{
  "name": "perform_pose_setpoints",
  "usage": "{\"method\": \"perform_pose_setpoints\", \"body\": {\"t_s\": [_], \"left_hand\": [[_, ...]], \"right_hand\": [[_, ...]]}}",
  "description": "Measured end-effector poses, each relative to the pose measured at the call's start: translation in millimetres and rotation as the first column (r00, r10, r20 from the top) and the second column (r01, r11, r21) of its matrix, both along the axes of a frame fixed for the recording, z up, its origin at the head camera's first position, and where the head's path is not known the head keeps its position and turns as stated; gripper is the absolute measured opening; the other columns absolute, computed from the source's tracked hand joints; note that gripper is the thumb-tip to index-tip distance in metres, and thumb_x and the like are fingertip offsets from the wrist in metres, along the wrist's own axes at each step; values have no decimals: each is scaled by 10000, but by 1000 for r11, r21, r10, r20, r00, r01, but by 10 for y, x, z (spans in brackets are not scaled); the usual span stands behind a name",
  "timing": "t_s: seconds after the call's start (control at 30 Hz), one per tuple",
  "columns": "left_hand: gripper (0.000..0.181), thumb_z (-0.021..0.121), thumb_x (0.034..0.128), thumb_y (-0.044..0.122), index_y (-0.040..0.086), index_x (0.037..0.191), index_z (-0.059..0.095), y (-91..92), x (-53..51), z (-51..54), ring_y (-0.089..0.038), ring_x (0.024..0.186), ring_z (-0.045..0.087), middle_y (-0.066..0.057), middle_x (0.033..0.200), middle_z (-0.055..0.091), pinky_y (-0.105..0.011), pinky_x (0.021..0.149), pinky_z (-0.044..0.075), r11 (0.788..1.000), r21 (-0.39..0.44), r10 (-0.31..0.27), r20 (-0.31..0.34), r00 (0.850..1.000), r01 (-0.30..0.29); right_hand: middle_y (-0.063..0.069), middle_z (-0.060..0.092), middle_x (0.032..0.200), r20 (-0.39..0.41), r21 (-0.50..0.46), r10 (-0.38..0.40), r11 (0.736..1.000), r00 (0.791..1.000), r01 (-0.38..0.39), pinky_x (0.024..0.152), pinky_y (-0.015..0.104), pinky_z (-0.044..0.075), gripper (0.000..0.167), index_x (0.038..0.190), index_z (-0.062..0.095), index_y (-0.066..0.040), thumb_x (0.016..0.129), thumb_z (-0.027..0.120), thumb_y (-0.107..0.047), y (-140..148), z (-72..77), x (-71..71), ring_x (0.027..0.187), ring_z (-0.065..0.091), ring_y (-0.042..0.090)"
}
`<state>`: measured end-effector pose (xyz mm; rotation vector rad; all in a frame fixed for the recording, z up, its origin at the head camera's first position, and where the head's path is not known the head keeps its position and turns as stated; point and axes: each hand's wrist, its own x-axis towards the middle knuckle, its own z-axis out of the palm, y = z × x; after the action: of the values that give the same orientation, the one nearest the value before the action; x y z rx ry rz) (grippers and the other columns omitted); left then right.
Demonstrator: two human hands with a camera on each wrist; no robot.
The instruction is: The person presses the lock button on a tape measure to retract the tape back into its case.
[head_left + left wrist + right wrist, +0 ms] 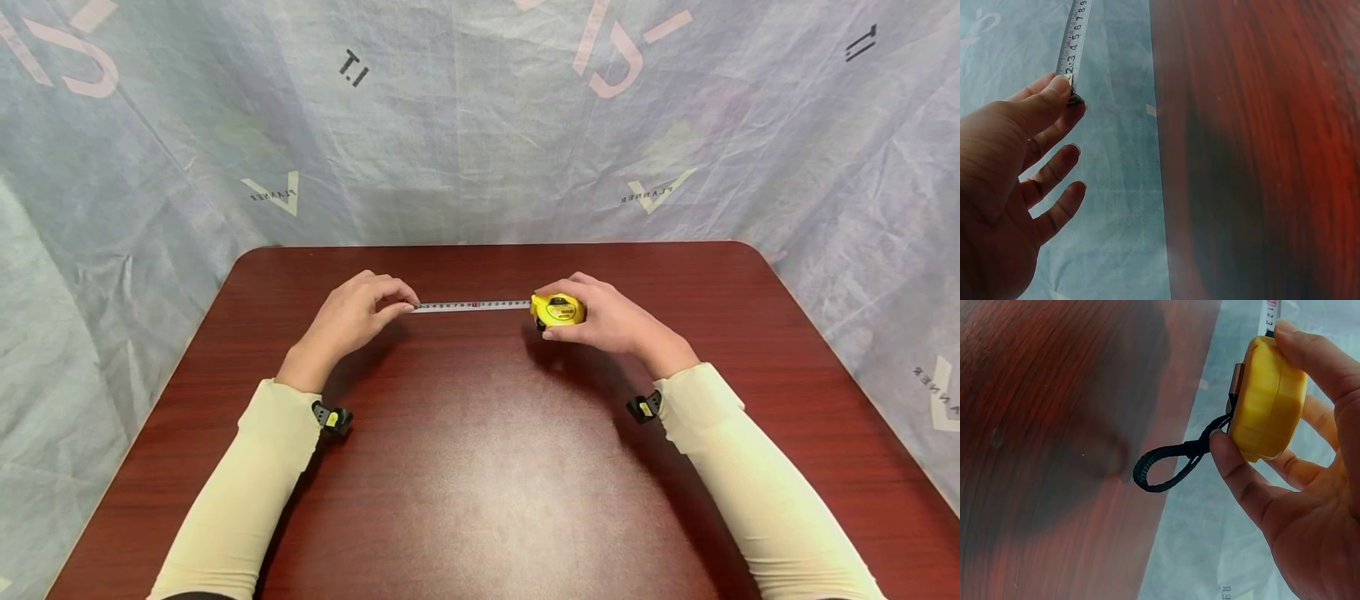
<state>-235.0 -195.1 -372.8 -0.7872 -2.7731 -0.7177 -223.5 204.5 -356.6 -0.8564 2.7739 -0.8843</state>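
A yellow tape measure (558, 310) is held above the table by my right hand (603, 315), thumb and fingers around its case. Its white blade (480, 306) runs straight out to the left. My left hand (352, 315) pinches the blade's end between thumb and fingers; in the left wrist view the metal end hook (1075, 99) shows at the fingertips, the other fingers spread apart. In the right wrist view, a black wrist cord (1160, 469) hangs in a loop from the yellow case (1269, 403).
The reddish-brown wooden table (480, 467) has rounded far corners. A grey printed cloth (465, 125) hangs behind and at both sides of it. Each sleeve carries a black wrist strap, one at the left wrist (332, 417).
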Motion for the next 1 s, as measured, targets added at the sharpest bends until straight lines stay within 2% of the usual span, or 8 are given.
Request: {"method": "perform_pose_setpoints", "body": {"t_s": [0.33, 0.63, 1.0], "left_hand": [[97, 768, 957, 259, 273, 1053, 764, 54, -13, 25, -195, 956, 568, 152, 1006, 703, -397, 804, 436, 1000, 9, -14, 0, 1000, 14], [101, 763, 961, 241, 250, 1062, 768, 70, -20, 3, -190, 945, 559, 149, 997, 699, -397, 796, 434, 1000, 16, -19, 3, 1000, 19], [94, 754, 965, 256, 288, 1054, 757, 102, -15, 18, -149, 922, 543, 149, 1016, 702, -376, 785, 434, 1000, 14, -24, -20, 1000, 24]], "right_hand": [[55, 569, 1208, -5, -13, 0, 1000, 1000, 0, 843, 402, 492, 596, 1393, 632, -227, 860, 865, -360, -38, 22, -3, 1011, 571, 218], [55, 570, 1212, -4, -14, -4, 1000, 1000, 4, 852, 401, 489, 601, 1395, 632, -226, 859, 867, -362, -56, 29, -1, 1020, 568, 218], [57, 569, 1196, -10, -27, 14, 1000, 1000, -14, 837, 395, 493, 591, 1391, 636, -213, 865, 862, -359, -96, 38, 3, 1007, 563, 213]]}}
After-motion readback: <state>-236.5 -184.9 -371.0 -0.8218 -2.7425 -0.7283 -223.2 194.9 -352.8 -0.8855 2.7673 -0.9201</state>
